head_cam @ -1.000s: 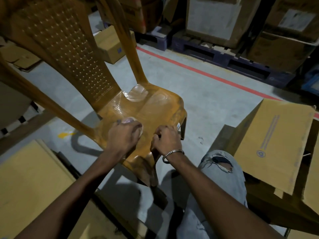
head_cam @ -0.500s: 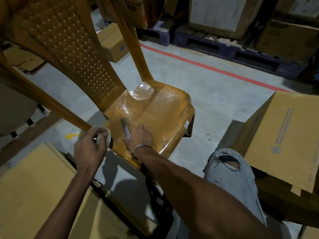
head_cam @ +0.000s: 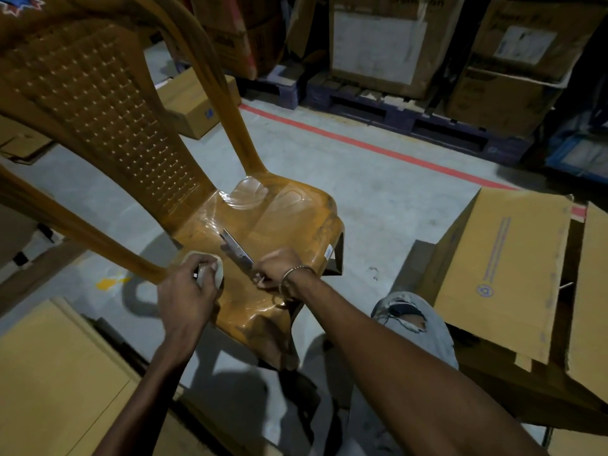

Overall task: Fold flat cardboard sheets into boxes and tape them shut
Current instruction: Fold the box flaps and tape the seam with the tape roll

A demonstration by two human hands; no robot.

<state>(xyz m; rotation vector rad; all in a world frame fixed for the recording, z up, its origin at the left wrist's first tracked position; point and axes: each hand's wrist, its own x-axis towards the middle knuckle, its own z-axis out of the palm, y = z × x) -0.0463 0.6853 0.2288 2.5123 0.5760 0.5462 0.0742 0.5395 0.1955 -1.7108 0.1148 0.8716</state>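
My left hand [head_cam: 186, 292] grips a pale roll of tape [head_cam: 215, 269] at the front left corner of an orange plastic chair seat [head_cam: 279, 212]. Just to its right, my right hand [head_cam: 274, 268], with a metal bangle on the wrist, holds a pair of scissors [head_cam: 235, 246]; the blades point up and left over the seat. A flat cardboard sheet [head_cam: 49, 383] lies on the floor at lower left. A partly folded cardboard box [head_cam: 503, 268] stands at right, beside my knee.
The chair's perforated backrest [head_cam: 92, 103] fills the upper left. A small closed carton [head_cam: 194, 103] sits on the floor behind it. Stacked cartons on dark pallets [head_cam: 411, 116] line the back, beyond a red floor line [head_cam: 378, 149]. Bare grey concrete lies between.
Both hands were together on the seat a second ago. My left hand has lifted the tape roll off to the left, and my right hand has picked the scissors up off the seat.
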